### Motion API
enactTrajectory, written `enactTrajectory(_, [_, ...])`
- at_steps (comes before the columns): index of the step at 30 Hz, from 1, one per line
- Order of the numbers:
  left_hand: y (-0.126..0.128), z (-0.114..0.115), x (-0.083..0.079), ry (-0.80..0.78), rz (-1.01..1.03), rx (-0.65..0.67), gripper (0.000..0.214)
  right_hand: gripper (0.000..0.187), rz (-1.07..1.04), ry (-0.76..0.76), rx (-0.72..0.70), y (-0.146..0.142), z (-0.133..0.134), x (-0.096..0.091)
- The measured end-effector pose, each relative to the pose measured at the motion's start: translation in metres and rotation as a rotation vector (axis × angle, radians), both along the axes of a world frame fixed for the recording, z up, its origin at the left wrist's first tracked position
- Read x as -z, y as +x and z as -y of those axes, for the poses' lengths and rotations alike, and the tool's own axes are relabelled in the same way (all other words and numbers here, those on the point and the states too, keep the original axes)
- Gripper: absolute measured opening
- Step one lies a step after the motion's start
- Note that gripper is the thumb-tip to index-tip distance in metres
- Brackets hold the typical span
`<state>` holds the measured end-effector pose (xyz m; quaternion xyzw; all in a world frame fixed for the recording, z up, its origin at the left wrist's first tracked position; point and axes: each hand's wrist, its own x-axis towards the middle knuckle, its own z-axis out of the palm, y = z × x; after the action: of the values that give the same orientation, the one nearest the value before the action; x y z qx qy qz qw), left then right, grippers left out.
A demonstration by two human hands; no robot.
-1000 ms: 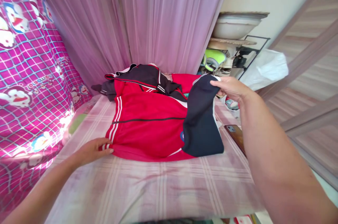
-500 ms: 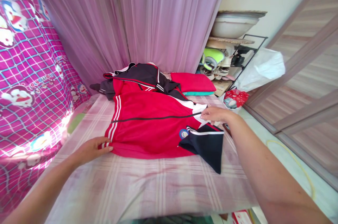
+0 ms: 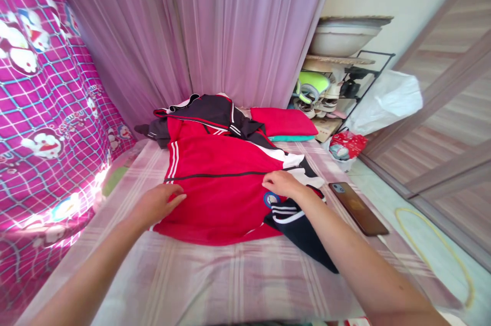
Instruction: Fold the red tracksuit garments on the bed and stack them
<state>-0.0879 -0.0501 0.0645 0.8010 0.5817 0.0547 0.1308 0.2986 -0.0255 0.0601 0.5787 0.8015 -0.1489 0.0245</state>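
Observation:
A red track jacket (image 3: pixel 218 188) with white stripes and a black zip line lies flat on the pink checked bed sheet (image 3: pixel 230 280). Its navy sleeve (image 3: pixel 303 226) trails off to the right front. My left hand (image 3: pixel 159 203) rests flat on the jacket's left front part, fingers stretched out. My right hand (image 3: pixel 282 183) presses palm-down on the jacket's right side, near a round blue badge (image 3: pixel 271 198), fingers flat and holding nothing.
Dark clothes (image 3: pixel 207 111) and a red folded piece (image 3: pixel 284 122) lie behind the jacket. A phone (image 3: pixel 358 208) lies on the bed's right side. A pink cartoon cloth (image 3: pixel 42 111) hangs left, a mauve curtain (image 3: pixel 215 24) behind. A shoe rack (image 3: pixel 326 95) and white bag (image 3: pixel 387 98) stand right.
My right hand let the navy sleeve drop and came down flat onto the jacket's right side. My left hand slid from the jacket's left edge a little onto the red cloth.

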Motion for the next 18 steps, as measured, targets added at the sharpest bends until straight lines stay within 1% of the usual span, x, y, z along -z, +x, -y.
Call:
enactTrajectory(1, [0.018,-0.001,0.005,0.051,0.006,0.052,0.046,0.037,-0.04,0.117,-0.01,-0.007,-0.003,0.008])
enactTrajectory(2, [0.038,-0.001,0.013,0.108,0.016,0.1,0.046,0.044,-0.068,0.198,-0.04,-0.013,-0.005,0.018])
enactTrajectory(3, [0.056,0.0,0.022,0.148,0.017,0.166,0.046,0.05,-0.077,0.222,-0.092,-0.018,-0.009,0.028])
enactTrajectory(5, [0.089,0.003,0.042,0.208,0.006,0.277,0.05,0.057,-0.048,0.182,-0.155,-0.02,-0.018,0.047])
enactTrajectory(6, [0.1,0.004,0.052,0.216,-0.009,0.311,0.052,0.058,-0.022,0.158,-0.14,-0.017,-0.024,0.055])
enactTrajectory(7, [0.108,0.005,0.06,0.218,-0.023,0.33,0.053,0.058,0.004,0.149,-0.096,-0.01,-0.031,0.06])
enactTrajectory(9, [0.114,0.007,0.074,0.225,-0.041,0.344,0.055,0.057,0.049,0.159,0.024,0.006,-0.048,0.066])
enactTrajectory(12, [0.111,0.007,0.084,0.244,-0.051,0.342,0.059,0.057,0.09,0.144,0.144,0.026,-0.075,0.067])
enactTrajectory(15, [0.108,0.007,0.088,0.273,-0.052,0.337,0.066,0.057,0.098,0.143,0.224,0.027,-0.093,0.065])
enactTrajectory(18, [0.108,0.007,0.089,0.297,-0.044,0.334,0.066,0.053,0.056,0.224,0.287,0.021,-0.102,0.062])
